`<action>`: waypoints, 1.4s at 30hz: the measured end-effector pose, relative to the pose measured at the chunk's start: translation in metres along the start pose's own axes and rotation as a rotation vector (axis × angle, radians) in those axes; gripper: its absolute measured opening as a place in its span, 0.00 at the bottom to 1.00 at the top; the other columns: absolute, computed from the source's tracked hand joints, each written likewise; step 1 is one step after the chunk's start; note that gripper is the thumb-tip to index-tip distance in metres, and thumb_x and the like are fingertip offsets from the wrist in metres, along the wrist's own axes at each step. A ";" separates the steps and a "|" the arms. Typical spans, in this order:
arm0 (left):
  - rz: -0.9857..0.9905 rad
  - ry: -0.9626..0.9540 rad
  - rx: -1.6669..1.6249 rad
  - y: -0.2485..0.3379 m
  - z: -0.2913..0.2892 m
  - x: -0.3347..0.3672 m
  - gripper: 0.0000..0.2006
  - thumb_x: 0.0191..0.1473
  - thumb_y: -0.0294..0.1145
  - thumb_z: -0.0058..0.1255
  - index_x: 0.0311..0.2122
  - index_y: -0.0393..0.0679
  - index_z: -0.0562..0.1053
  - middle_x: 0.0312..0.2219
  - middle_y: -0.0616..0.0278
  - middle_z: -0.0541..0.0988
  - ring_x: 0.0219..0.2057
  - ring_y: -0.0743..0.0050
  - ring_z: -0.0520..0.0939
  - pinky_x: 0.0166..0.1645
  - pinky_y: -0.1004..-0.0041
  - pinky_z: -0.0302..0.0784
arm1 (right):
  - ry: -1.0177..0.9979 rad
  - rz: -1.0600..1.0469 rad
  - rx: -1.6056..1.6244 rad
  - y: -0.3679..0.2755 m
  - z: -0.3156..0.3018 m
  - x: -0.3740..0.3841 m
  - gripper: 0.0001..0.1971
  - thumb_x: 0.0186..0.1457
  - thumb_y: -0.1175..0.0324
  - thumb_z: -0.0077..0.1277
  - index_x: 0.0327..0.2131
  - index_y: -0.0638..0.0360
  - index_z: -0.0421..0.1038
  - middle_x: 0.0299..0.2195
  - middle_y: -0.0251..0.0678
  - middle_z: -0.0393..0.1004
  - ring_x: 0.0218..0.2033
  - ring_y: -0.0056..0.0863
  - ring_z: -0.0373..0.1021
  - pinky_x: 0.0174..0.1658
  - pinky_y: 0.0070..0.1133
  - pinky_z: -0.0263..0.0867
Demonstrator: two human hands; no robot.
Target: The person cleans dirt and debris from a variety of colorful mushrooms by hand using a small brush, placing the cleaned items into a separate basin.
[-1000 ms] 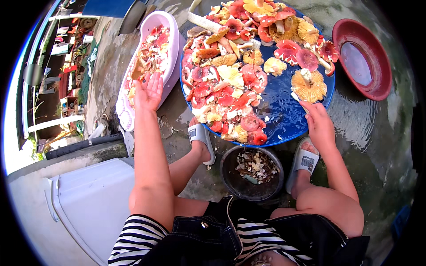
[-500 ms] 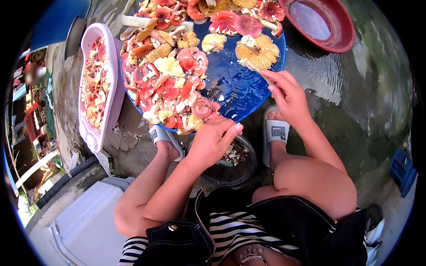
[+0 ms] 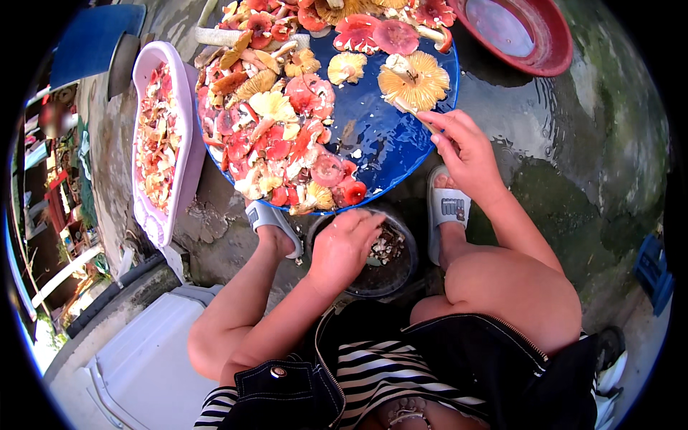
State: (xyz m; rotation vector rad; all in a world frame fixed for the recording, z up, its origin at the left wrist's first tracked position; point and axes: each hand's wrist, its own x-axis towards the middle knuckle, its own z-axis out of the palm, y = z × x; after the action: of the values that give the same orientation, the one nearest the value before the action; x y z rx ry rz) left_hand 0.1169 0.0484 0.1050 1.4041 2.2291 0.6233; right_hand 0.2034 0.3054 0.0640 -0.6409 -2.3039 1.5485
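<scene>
A round blue tabletop (image 3: 383, 161) carries many red-capped mushrooms (image 3: 276, 147), some turned with yellow gills up. My right hand (image 3: 462, 143) is at its right edge, thumb and fingers closed on a thin pale stick-like tool (image 3: 432, 127). The tool's tip points toward a large yellow-gilled mushroom (image 3: 423, 80), close to its lower rim. My left hand (image 3: 344, 251) hangs below the front edge, over a dark bucket (image 3: 410, 251) holding pale scraps. Its fingers are loosely spread and slightly blurred, with nothing visible in them. A red mushroom (image 3: 351, 192) lies at the edge just above it.
At the left stands a pink tub (image 3: 192, 154) filled with mushroom pieces. A red basin (image 3: 555, 50) sits beyond the table at the upper right, on wet ground. A grey-white lidded box (image 3: 143, 351) is at the lower left, a blue plastic object (image 3: 652, 272) far right.
My left hand has drawn back from the table's front edge to over the bucket, uncovering a red mushroom there. My right hand stays nearly in place with the stick-like tool.
</scene>
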 end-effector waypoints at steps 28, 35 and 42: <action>-0.260 -0.110 -0.301 -0.008 -0.030 0.035 0.11 0.56 0.25 0.56 0.45 0.37 0.76 0.35 0.57 0.79 0.32 0.74 0.81 0.38 0.75 0.77 | 0.146 -0.018 0.155 0.004 -0.004 -0.006 0.18 0.59 0.81 0.46 0.52 0.58 0.71 0.39 0.32 0.67 0.33 0.15 0.65 0.35 0.14 0.64; -0.294 0.244 -0.104 -0.017 0.015 0.161 0.22 0.48 0.36 0.66 0.46 0.36 0.74 0.39 0.53 0.77 0.37 0.69 0.80 0.41 0.72 0.77 | 0.210 0.065 0.232 0.006 -0.001 0.004 0.19 0.55 0.81 0.47 0.50 0.55 0.73 0.35 0.32 0.68 0.30 0.17 0.66 0.34 0.14 0.65; -0.537 0.006 -0.404 -0.045 0.039 0.180 0.17 0.48 0.40 0.61 0.38 0.36 0.78 0.35 0.52 0.81 0.37 0.62 0.82 0.44 0.68 0.75 | 0.164 0.078 0.166 0.013 -0.005 0.002 0.19 0.55 0.81 0.47 0.50 0.53 0.73 0.34 0.33 0.68 0.30 0.20 0.67 0.35 0.17 0.66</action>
State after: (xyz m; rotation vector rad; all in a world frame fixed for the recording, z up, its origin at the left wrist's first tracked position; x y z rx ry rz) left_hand 0.0354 0.2007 0.0260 0.5743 2.1868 0.8148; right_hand 0.2068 0.3143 0.0538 -0.7896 -2.0295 1.6351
